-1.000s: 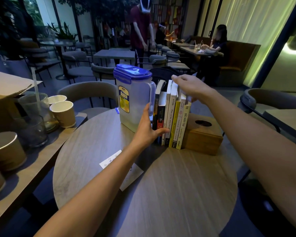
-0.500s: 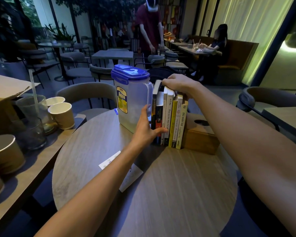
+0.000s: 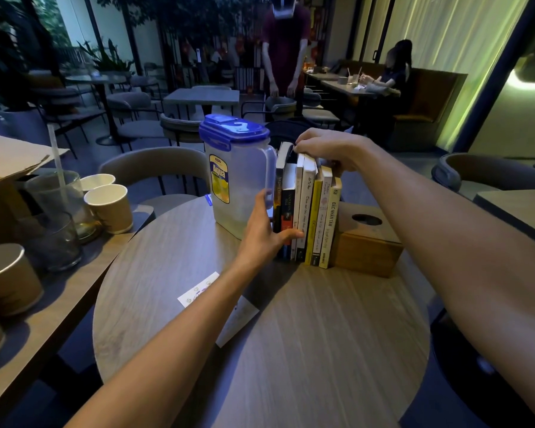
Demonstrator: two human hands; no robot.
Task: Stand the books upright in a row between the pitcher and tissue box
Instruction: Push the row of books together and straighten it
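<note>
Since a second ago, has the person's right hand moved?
Yes. The right hand has come down and toward the pitcher, from above the books to resting on their top edges.

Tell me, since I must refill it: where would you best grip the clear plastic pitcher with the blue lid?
Probably by the clear plastic pitcher's looped handle, but that faces the upright row of books. The left hand sits in front, so wrap its body from the open left side.
</note>
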